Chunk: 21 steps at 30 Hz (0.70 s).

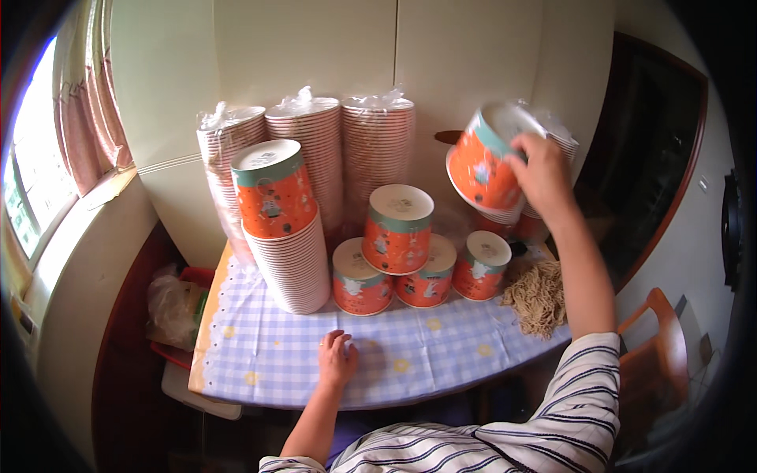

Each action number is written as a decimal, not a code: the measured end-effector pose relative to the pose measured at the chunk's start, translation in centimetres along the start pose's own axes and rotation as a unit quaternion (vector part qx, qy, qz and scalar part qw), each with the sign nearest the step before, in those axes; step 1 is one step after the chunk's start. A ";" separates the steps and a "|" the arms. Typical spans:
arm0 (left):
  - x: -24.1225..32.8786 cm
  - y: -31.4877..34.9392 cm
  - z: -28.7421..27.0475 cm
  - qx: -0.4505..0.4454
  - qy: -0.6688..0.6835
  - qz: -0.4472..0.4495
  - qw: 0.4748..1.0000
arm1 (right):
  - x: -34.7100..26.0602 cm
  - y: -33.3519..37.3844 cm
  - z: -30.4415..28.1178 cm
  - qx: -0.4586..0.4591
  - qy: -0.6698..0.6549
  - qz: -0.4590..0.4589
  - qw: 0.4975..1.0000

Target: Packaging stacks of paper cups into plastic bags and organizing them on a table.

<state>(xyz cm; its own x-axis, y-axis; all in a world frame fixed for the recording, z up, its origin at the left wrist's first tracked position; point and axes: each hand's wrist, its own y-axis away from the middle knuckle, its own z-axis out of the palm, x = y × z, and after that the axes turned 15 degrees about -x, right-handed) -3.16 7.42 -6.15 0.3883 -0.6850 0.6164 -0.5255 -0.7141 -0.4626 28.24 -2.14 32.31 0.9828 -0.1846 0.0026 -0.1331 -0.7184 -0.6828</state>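
My right hand [546,172] grips an upside-down orange paper tub [481,169] by the edge of its base. The tub is tilted over a stack of tubs on the right, and whether it touches the stack I cannot tell. My left hand [337,359] rests on the checked tablecloth [300,355], holding nothing, its fingers loosely curled. Ahead of it, one inverted tub [398,230] sits across two others, a left one [362,277] and a right one [426,274]. Another inverted tub [480,266] stands just right of them.
A tall stack of inverted tubs [285,268] stands at left. Behind it are several plastic-wrapped stacks [303,150] near the pale wall panels. A bundle of beige string [538,298] lies at the table's right end. A wooden chair [654,339] is at right, a red bin [175,347] at left.
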 end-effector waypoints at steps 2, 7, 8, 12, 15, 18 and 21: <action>-0.2 0.1 0.2 -0.003 0.003 0.004 1.000 | 2.6 2.8 3.0 -0.048 0.025 0.023 0.998; 0.3 0.1 -0.2 -0.007 -0.031 0.013 0.999 | 5.0 6.3 9.6 -0.126 -0.029 0.055 0.990; 0.2 0.1 -0.1 -0.007 -0.033 0.013 0.999 | 5.3 6.5 10.7 -0.127 -0.031 0.053 0.990; -0.6 0.4 0.4 -0.005 -0.020 0.002 1.000 | 5.1 6.6 13.6 -0.165 -0.035 0.036 0.985; -0.7 0.5 0.3 0.000 -0.026 0.002 1.000 | 4.1 5.7 13.8 -0.157 -0.042 0.046 0.986; -0.6 0.5 0.4 0.000 -0.023 -0.004 1.000 | 2.5 2.8 11.8 -0.055 -0.084 0.004 0.995; -0.5 0.3 0.5 -0.003 -0.022 0.001 1.000 | -1.9 -1.7 9.0 -0.041 -0.195 -0.053 0.979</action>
<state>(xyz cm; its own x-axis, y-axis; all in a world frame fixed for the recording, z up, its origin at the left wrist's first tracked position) -3.13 7.45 -6.97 0.4206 -0.6926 0.5860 -0.5303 -0.7118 -0.4606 27.75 5.46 26.90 0.9636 0.1523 -0.2198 -0.0218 -0.7745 -0.6322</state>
